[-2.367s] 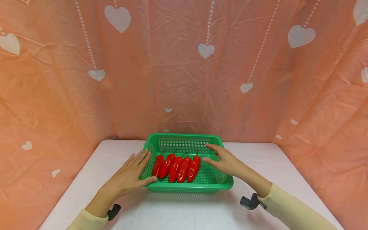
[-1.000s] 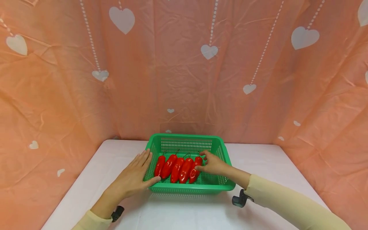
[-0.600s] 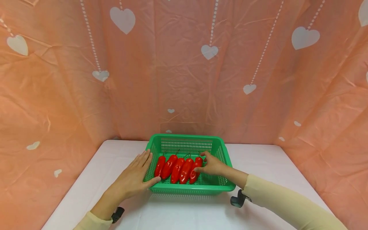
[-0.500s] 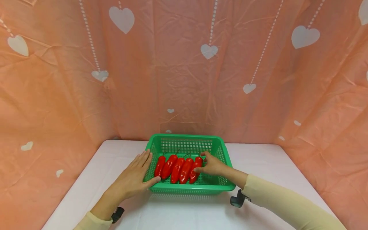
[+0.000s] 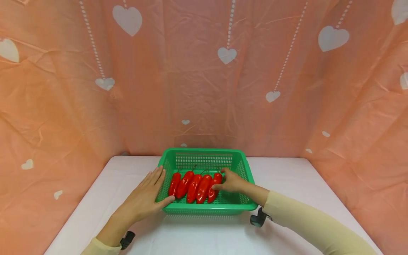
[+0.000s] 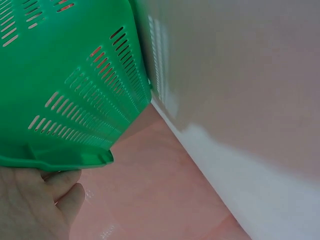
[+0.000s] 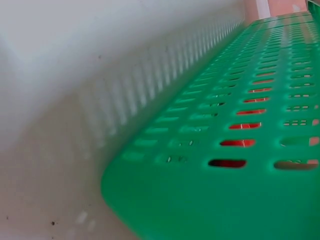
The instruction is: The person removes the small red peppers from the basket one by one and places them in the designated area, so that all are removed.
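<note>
A green plastic basket (image 5: 204,207) stands on the white table, with several glossy red peppers (image 5: 193,189) lying in a row inside, stems toward the back. My left hand (image 5: 143,198) rests on the basket's left rim, fingers straight and thumb out over the front left corner; the left wrist view has the hand (image 6: 30,205) against the rim of the basket (image 6: 30,95). Inside the basket, my right hand (image 5: 234,182) holds the rightmost red pepper (image 5: 212,195) between thumb and curled fingers. From the right wrist, only the basket's slotted wall (image 7: 200,200) shows, hiding that hand.
A white cloth (image 5: 280,170) covers the table on both sides and in front of the basket. Pink sheeting (image 5: 197,88) with white hearts hangs behind and at the sides. A dark wrist camera (image 5: 258,217) juts from below the right forearm, close to the basket's front right corner.
My right hand has come left and down into the basket, from above its right side to the rightmost pepper. The left hand stays on the rim; the peppers lie as before.
</note>
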Demonstrator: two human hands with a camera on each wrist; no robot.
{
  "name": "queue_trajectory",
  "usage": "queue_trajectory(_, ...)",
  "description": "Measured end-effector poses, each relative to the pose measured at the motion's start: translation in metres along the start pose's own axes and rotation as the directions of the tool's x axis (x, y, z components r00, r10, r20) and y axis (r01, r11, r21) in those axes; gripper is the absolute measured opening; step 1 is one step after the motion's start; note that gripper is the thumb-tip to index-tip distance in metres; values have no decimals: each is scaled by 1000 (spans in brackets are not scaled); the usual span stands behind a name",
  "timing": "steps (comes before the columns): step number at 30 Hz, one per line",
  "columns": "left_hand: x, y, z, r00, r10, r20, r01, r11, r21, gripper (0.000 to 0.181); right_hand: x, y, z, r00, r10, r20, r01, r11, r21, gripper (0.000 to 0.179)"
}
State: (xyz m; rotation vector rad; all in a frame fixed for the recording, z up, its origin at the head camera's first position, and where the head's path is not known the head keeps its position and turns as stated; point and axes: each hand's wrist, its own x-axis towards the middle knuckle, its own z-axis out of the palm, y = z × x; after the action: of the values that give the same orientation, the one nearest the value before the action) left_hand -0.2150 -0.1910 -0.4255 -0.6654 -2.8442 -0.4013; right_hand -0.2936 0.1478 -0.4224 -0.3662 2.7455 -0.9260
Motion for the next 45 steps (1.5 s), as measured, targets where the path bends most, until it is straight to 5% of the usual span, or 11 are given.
queue_trajectory(14,-1,1,-3,1000,3,8,-3,1000,-9,97,3,1,4,1000,22,-7,-22,999,-35,79)
queue_trajectory(23,-1,0,-4,1000,-1,10,1,1000,-14,97,5,1,5,1000,-11,-3,11,999,-38,63)
queue_trajectory(32,0,0,-2,1000,-6,8,6,1000,-18,97,4,1,6,1000,9,-15,-9,999,-34,74)
queue_trajectory(45,-1,-1,-2,1000,-11,9,12,1000,-29,97,4,-2,4,1000,4,-7,-4,997,78,73)
